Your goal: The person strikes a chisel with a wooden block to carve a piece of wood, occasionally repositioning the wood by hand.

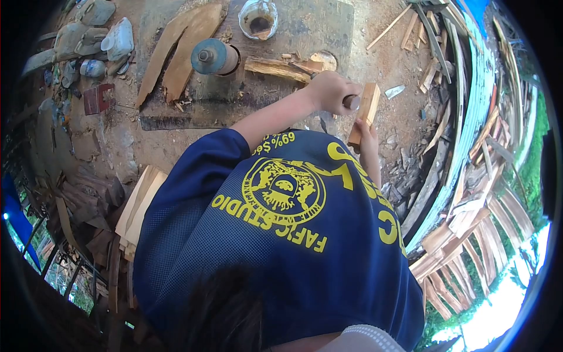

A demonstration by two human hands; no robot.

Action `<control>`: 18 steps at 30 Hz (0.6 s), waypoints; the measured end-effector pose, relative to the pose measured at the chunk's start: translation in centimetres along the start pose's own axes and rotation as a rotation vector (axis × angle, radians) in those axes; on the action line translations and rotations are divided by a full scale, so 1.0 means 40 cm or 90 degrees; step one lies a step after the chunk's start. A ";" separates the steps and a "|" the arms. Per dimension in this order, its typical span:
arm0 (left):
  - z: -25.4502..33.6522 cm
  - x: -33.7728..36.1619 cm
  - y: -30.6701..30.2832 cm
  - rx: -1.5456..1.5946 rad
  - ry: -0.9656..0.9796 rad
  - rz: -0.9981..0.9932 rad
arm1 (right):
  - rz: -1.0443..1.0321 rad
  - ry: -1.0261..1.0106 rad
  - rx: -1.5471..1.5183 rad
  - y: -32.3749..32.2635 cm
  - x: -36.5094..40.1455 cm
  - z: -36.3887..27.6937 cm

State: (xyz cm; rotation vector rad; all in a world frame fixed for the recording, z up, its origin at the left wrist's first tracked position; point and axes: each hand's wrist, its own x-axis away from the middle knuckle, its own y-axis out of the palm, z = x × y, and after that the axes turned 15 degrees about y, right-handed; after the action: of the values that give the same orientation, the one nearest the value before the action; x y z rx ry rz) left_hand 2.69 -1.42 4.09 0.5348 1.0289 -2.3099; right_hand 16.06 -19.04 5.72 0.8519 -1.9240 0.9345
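Note:
My left hand [333, 94] is closed around a tool whose round brown handle end [351, 102] sticks out at the right of the fist. A thin dark shaft [303, 70] shows on the other side, over a rough split piece of wood [272, 68]. Just right of that fist, my right hand [367, 132] grips the lower end of a squared wooden block [369, 105]. The block stands slanted, its upper end pointing away from me. My right fingers are partly hidden behind the block and the blue shirt.
A worn wooden board [316, 29] bears a blue-topped cylinder [205, 55], a white container [258, 19] and flat brown wood pieces [193, 47]. At the left lie a white jug [119, 39] and a reddish block [98, 98]. Scrap wood lines the right side.

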 end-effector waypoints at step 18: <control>-0.070 -0.015 0.037 -0.023 -0.127 0.048 | -0.020 -0.379 -0.243 0.021 0.096 -0.100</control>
State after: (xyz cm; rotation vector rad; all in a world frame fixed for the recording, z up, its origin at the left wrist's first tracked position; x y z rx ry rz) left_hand 4.45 0.11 1.86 0.3161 0.9361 -2.2224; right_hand 15.16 -16.08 10.40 0.9920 -2.4747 0.2768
